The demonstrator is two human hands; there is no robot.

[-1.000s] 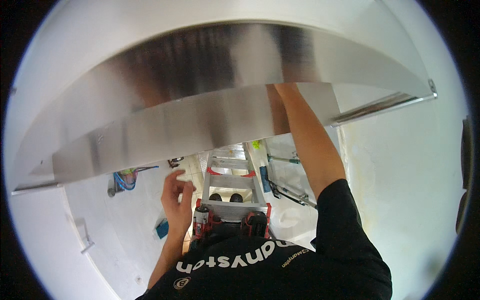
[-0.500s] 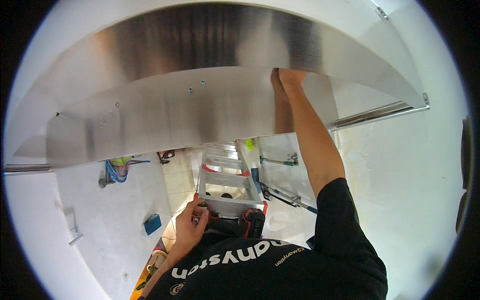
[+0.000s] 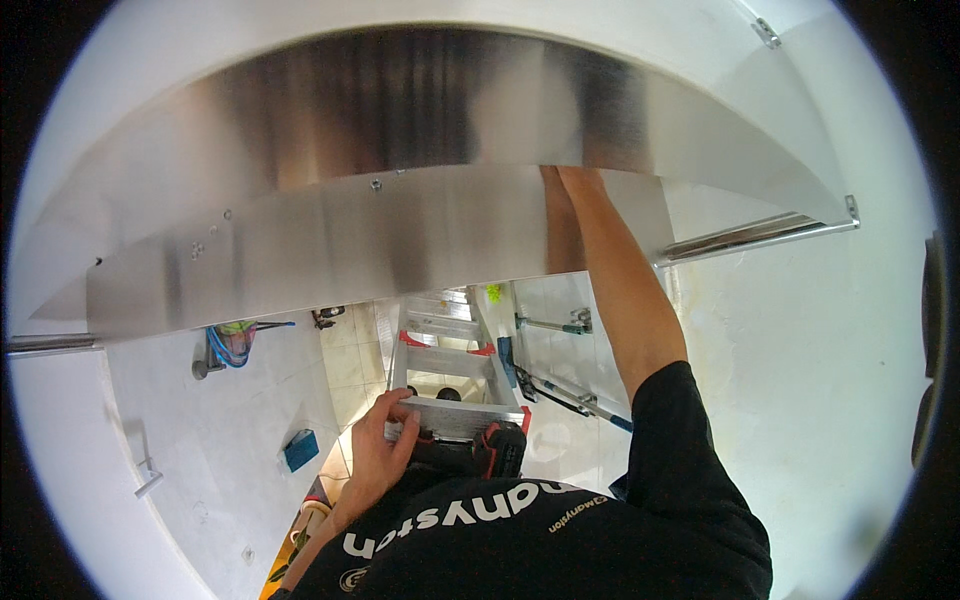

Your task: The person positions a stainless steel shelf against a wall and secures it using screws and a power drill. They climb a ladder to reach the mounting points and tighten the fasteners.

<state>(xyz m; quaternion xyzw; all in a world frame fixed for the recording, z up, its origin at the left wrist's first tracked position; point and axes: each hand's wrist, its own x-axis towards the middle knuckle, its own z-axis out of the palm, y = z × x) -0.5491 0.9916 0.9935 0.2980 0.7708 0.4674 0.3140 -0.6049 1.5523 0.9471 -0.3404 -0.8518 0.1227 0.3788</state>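
Observation:
A broad sheet-metal piece spans the upper view, its shiny upper band curving across. My right arm reaches up to it, and only the wrist end of my right hand shows; the band's lower edge hides the fingers and anything in them. Low in the middle, my left hand is closed on the top left corner of an aluminium stepladder, fingers over the edge and thumb beside it. Against my body, at the ladder top, rests a black and red power tool, partly hidden.
Several small metal fasteners are on the metal sheet. Shiny metal bars meet the walls at both sides. Far below are poles with dark green and blue parts, a blue box and a bundle of blue cord.
The upper metal band sits lower in view and covers more of my right hand and of one fastener. My left fingers have closed over the ladder's corner.

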